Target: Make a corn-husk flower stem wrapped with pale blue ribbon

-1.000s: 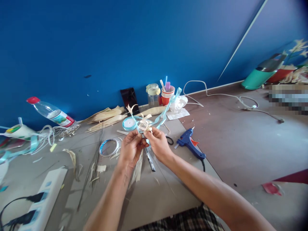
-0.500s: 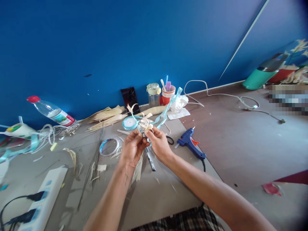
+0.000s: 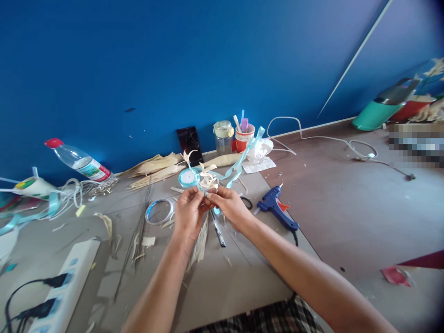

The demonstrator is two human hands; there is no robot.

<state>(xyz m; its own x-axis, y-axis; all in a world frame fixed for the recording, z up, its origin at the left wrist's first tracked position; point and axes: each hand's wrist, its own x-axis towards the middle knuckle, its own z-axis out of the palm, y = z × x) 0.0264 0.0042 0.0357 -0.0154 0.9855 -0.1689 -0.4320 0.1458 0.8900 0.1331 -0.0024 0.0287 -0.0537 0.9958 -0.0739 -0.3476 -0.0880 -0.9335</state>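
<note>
A cream flower [image 3: 208, 178] with curled petals, looking made of dried husk, is pinched at its base between both hands. My left hand [image 3: 188, 208] closes thumb and fingers on it from the left. From the right, my right hand [image 3: 229, 206] pinches the same spot, its fingertips meeting the left ones. A light blue ribbon [image 3: 239, 165] runs from around the flower up to the right. Behind the left fingers lies a ribbon spool [image 3: 188, 177]. The exact part under the fingertips is hidden. Below the hands lies a pen [image 3: 218, 230].
A blue glue gun [image 3: 275, 208] lies right of my hands. To the left are a tape roll [image 3: 159, 212], thin wires [image 3: 138, 236] and a white power strip [image 3: 71, 282]. Along the wall stand a bottle [image 3: 83, 164], husks [image 3: 157, 167], a jar [image 3: 223, 138] and paper cups [image 3: 244, 138].
My fingers have drawn closer together at the flower's base, and the right hand has shifted slightly down. The flower has turned a little. The whole view has shifted slightly.
</note>
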